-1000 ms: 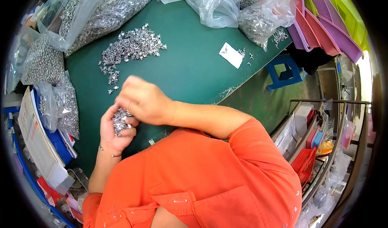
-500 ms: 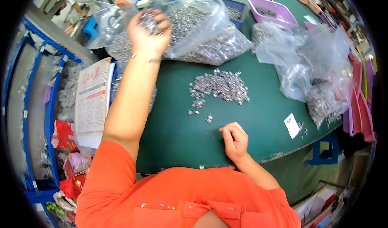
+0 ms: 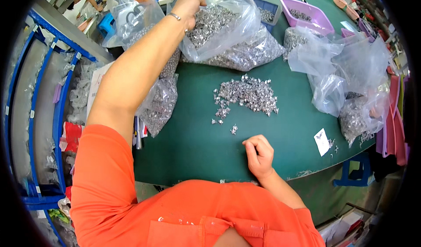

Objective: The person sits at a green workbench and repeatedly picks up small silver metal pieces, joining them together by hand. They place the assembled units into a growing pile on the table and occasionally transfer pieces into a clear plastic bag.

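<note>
My left hand (image 3: 191, 9) reaches to the far left, turned over above the mouth of an open clear plastic bag (image 3: 245, 23) full of small silvery metal pieces (image 3: 214, 21). Its thumb and fingers are apart, and no pieces show in it. Below the bag, a loose pile of the same kind of pieces (image 3: 250, 94) is spread on the green table, with a few strays at its near left. My right hand (image 3: 260, 156) rests closed near the table's front edge, just short of the pile. Its curled fingers hide whatever may be inside.
Another filled bag (image 3: 160, 104) lies beside my left forearm. At the back stand a blue bin (image 3: 266, 11) and a purple basket (image 3: 307, 15) with metal parts. Clear bags (image 3: 346, 71) and a white card (image 3: 321, 142) lie to the right. Blue shelving (image 3: 33, 115) flanks the left.
My left hand held a cupped handful of metal pieces palm up; it has moved right and turned over above the bag, with the pieces out of sight. My right hand stays closed in place.
</note>
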